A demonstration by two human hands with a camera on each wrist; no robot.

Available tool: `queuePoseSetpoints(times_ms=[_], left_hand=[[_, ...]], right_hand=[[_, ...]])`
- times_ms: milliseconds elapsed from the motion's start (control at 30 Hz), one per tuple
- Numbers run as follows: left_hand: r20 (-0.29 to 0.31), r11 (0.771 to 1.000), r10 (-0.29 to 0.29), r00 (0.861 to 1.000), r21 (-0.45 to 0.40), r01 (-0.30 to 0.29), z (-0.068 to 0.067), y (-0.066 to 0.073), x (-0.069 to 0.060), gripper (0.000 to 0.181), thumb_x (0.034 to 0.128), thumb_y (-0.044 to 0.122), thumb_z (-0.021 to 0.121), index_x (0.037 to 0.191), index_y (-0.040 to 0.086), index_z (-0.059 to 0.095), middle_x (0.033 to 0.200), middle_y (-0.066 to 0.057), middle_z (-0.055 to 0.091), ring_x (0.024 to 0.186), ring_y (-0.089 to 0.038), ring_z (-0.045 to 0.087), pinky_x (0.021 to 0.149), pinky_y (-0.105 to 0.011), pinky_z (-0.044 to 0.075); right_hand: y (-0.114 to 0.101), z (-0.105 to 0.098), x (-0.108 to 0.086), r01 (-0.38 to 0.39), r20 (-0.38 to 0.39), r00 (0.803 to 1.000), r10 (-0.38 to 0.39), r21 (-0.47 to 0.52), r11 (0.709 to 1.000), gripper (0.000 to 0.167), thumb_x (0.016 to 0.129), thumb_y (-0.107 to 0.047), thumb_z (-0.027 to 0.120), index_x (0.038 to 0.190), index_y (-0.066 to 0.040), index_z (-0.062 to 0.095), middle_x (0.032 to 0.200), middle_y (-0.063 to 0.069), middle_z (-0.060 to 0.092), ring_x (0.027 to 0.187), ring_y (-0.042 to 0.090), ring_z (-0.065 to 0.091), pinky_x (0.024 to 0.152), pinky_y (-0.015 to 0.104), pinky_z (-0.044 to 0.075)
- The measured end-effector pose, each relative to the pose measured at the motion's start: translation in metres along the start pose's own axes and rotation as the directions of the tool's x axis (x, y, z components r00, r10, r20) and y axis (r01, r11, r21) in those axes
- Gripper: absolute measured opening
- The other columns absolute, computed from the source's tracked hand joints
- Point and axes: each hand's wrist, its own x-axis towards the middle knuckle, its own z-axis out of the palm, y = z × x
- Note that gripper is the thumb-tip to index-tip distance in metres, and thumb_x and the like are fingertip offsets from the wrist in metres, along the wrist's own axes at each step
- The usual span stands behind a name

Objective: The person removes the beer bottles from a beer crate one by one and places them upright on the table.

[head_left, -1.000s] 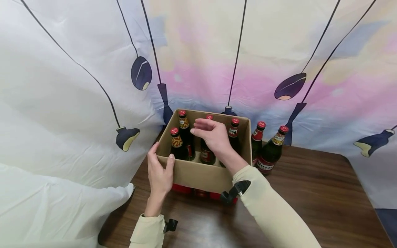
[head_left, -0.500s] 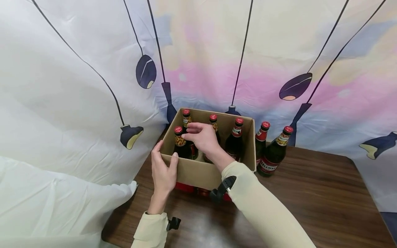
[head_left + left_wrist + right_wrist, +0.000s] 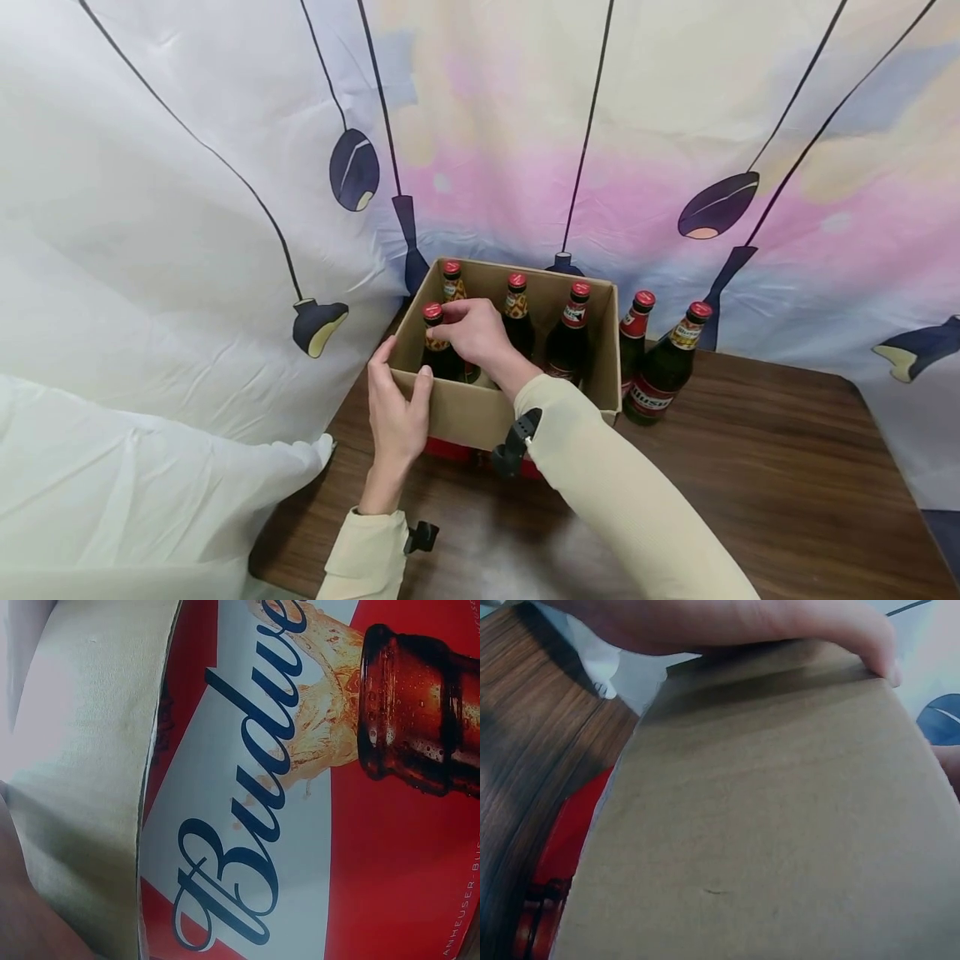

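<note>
Inside the box (image 3: pixel 472 412), at the near left corner, one bottle (image 3: pixel 443 364) stands with its neck pinched by the right hand (image 3: pixel 476 330), while the left hand (image 3: pixel 397 417) grips the box's edge. The bottle looks like glass, so it is likely hard, smooth, a bit heavy and easy to break; the thin neck seems a good place to hold.
</note>
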Motion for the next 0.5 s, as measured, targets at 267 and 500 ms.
queuePoseSetpoints(times_ms=[267, 500], left_hand=[[0.009, 1.000, 0.000, 1.000, 0.004, 0.000, 0.0023, 0.0004, -0.0011, 0.065, 0.0986, 0.027, 0.061, 0.155, 0.005, 0.039, 0.160, -0.017, 0.046, 0.144, -0.038, 0.046, 0.117, -0.062, 0.036], [0.007, 1.000, -0.002, 1.000, 0.017, 0.002, -0.0012, 0.0017, 0.0003, 0.065, 0.0987, 0.028, 0.061, 0.155, 0.005, 0.039, 0.159, -0.017, 0.046, 0.144, -0.038, 0.046, 0.117, -0.063, 0.036]], right_hand=[[0.0008, 0.0042, 0.0027, -0.040, 0.023, 0.999, 0.042, -0.092, 0.995, 0.037, 0.091, -0.026, 0.083, 0.126, -0.015, 0.079, 0.113, 0.005, 0.077, 0.097, 0.021, 0.066, 0.081, 0.037, 0.054], [0.0019, 0.0055, 0.0037, -0.039, -0.005, 0.999, 0.038, -0.072, 0.997, 0.039, 0.091, -0.031, 0.084, 0.127, -0.019, 0.079, 0.114, 0.004, 0.077, 0.093, 0.021, 0.062, 0.072, 0.032, 0.048]])
